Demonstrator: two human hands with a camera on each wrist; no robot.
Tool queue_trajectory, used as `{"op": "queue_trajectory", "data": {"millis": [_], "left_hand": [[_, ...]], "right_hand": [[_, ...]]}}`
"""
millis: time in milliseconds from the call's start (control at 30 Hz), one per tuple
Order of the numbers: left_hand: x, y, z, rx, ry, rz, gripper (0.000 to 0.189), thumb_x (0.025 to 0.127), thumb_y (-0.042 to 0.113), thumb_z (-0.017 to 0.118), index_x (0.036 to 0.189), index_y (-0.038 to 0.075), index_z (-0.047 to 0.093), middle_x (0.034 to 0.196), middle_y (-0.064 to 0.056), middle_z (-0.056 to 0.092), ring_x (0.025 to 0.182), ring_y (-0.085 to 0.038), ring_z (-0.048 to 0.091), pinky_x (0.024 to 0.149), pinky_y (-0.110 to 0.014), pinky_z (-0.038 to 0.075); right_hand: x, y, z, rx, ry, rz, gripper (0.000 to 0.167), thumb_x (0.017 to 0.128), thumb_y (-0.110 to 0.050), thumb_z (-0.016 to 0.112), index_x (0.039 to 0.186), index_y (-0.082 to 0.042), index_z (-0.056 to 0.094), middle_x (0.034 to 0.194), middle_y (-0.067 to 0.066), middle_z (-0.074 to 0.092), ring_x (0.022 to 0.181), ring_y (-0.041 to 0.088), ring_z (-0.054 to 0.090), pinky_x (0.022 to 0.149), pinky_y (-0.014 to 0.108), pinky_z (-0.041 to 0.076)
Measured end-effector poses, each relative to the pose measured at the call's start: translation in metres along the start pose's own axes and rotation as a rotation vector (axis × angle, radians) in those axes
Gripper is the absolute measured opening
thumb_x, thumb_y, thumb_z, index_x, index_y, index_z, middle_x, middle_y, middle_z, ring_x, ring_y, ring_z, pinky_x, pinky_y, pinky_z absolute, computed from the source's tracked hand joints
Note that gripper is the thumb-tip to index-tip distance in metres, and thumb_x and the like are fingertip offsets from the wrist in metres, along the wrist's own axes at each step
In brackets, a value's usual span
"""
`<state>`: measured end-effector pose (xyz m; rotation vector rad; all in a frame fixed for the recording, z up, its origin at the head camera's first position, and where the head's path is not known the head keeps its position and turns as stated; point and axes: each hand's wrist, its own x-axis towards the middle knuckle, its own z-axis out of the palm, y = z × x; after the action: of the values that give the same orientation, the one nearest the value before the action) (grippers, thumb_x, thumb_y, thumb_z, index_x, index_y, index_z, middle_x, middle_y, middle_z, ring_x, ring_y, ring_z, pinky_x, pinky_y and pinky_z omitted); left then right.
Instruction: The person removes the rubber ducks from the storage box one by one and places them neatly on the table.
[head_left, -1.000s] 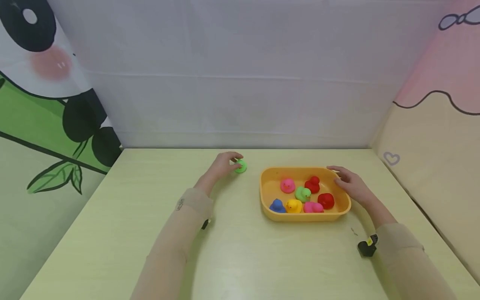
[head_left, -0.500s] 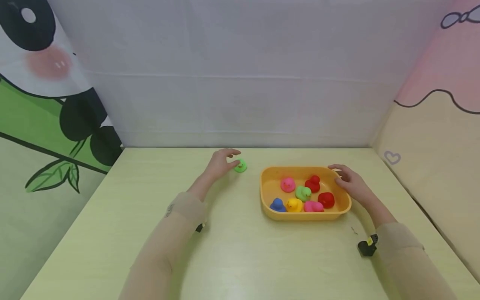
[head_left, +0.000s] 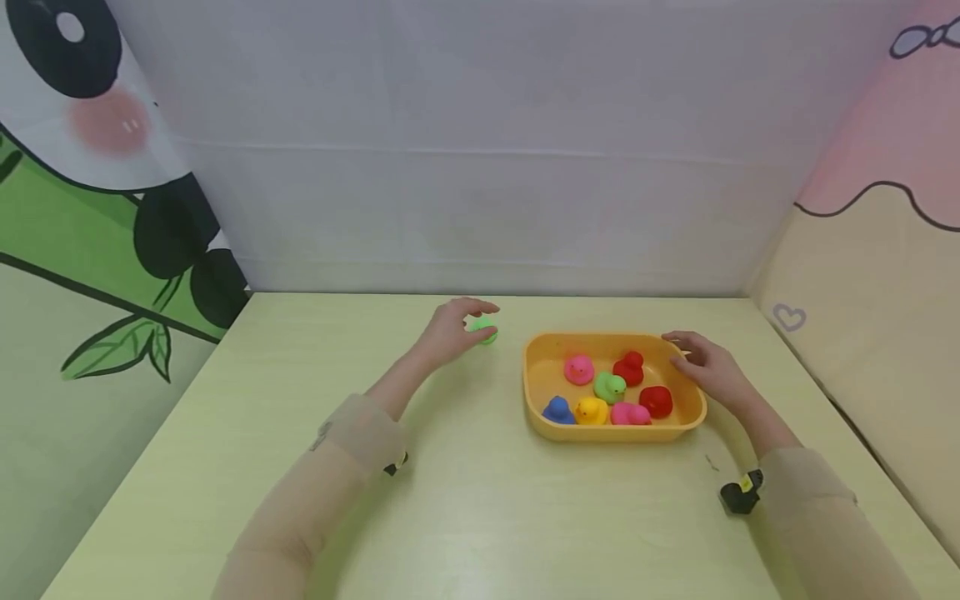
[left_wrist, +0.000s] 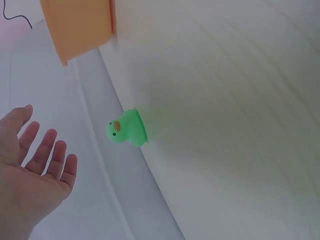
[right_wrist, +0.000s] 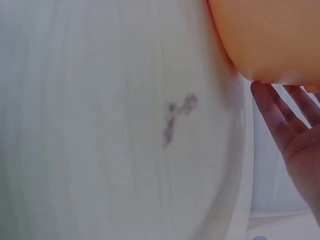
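A small green rubber duck [left_wrist: 130,129] sits on the table beyond the left end of the yellow tray [head_left: 537,408]. My left hand [head_left: 448,332] hovers by it, fingers spread and partly covering it in the head view. In the left wrist view the hand [left_wrist: 35,185] is apart from the duck, palm bare. At the tray's right end, my right hand [head_left: 708,367] rests against the rim with loosely extended fingers. Seen from the right wrist, fingertips [right_wrist: 260,90] touch the tray's outer wall [right_wrist: 270,40]; its thumb is hidden there.
Inside the tray lie several rubber ducks: a green one [head_left: 609,387], a yellow one [head_left: 591,411], a blue one [head_left: 558,411], plus pink and red ones. A white cloth wall [head_left: 480,208] closes the table's far side; a printed panel [head_left: 862,333] stands right.
My left hand has let go of the green duck, its fingers opening and lifting off while the duck stays on the table. The right hand keeps its place at the tray.
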<state>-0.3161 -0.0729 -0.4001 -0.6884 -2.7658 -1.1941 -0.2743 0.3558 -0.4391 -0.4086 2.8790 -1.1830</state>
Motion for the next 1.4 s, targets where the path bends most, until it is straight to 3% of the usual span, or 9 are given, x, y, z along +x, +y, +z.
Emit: {"op": "queue_trajectory", "data": {"millis": [267, 433, 633, 767, 933, 1233, 1400], "left_hand": [[-0.008, 0.017, 0.004, -0.027, -0.037, 0.083, 0.038, 0.085, 0.021, 0.07, 0.121, 0.01, 0.064, 0.119, -0.008, 0.064, 0.112, -0.033, 0.055, 0.094, -0.045, 0.047], [-0.015, 0.029, 0.008, -0.016, -0.056, 0.124, 0.04, 0.084, 0.022, 0.071, 0.122, 0.011, 0.062, 0.119, -0.007, 0.062, 0.11, -0.028, 0.056, 0.096, -0.042, 0.046], [-0.022, 0.041, 0.015, -0.005, -0.084, 0.18, 0.043, 0.083, 0.023, 0.072, 0.124, 0.013, 0.06, 0.121, -0.004, 0.059, 0.11, -0.024, 0.053, 0.097, -0.043, 0.044], [-0.026, 0.047, 0.021, -0.018, -0.111, 0.196, 0.044, 0.083, 0.024, 0.073, 0.124, 0.014, 0.06, 0.122, 0.0, 0.058, 0.114, -0.021, 0.051, 0.1, -0.04, 0.042], [-0.028, 0.051, 0.029, -0.018, -0.151, 0.167, 0.047, 0.083, 0.03, 0.073, 0.125, 0.016, 0.059, 0.126, 0.003, 0.056, 0.122, -0.019, 0.047, 0.105, -0.04, 0.038], [-0.026, 0.054, 0.042, -0.021, -0.202, 0.166, 0.043, 0.082, 0.029, 0.073, 0.122, 0.017, 0.061, 0.123, 0.001, 0.059, 0.121, -0.02, 0.048, 0.106, -0.039, 0.036], [-0.024, 0.054, 0.049, -0.005, -0.227, 0.158, 0.04, 0.082, 0.03, 0.073, 0.118, 0.015, 0.064, 0.12, 0.0, 0.062, 0.121, -0.02, 0.051, 0.106, -0.036, 0.036]], "right_hand": [[-0.001, 0.011, 0.0, 0.098, -0.031, 0.005, 0.047, 0.097, -0.031, 0.051, 0.138, -0.009, 0.042, 0.135, 0.022, 0.048, 0.116, 0.041, 0.051, 0.082, 0.023, 0.053], [-0.003, 0.011, -0.002, 0.129, -0.059, 0.015, 0.05, 0.098, -0.033, 0.05, 0.141, -0.01, 0.039, 0.139, 0.021, 0.044, 0.121, 0.041, 0.048, 0.083, 0.025, 0.053], [-0.004, 0.014, 0.0, 0.144, -0.056, 0.027, 0.05, 0.098, -0.033, 0.049, 0.142, -0.012, 0.039, 0.141, 0.018, 0.043, 0.122, 0.038, 0.047, 0.085, 0.016, 0.049], [-0.004, 0.015, 0.001, 0.159, -0.052, 0.028, 0.049, 0.098, -0.032, 0.049, 0.142, -0.012, 0.039, 0.14, 0.019, 0.044, 0.12, 0.038, 0.048, 0.083, 0.017, 0.05], [-0.003, 0.014, 0.0, 0.17, -0.069, 0.026, 0.05, 0.099, -0.03, 0.048, 0.143, -0.011, 0.036, 0.141, 0.021, 0.043, 0.121, 0.04, 0.047, 0.083, 0.018, 0.05], [-0.003, 0.013, -0.002, 0.16, -0.084, 0.066, 0.052, 0.099, -0.03, 0.047, 0.146, -0.012, 0.032, 0.143, 0.023, 0.039, 0.124, 0.042, 0.045, 0.087, 0.039, 0.052], [-0.003, 0.011, -0.003, 0.163, -0.086, 0.079, 0.052, 0.099, -0.03, 0.047, 0.146, -0.012, 0.032, 0.143, 0.024, 0.038, 0.125, 0.043, 0.044, 0.089, 0.044, 0.051]]}}
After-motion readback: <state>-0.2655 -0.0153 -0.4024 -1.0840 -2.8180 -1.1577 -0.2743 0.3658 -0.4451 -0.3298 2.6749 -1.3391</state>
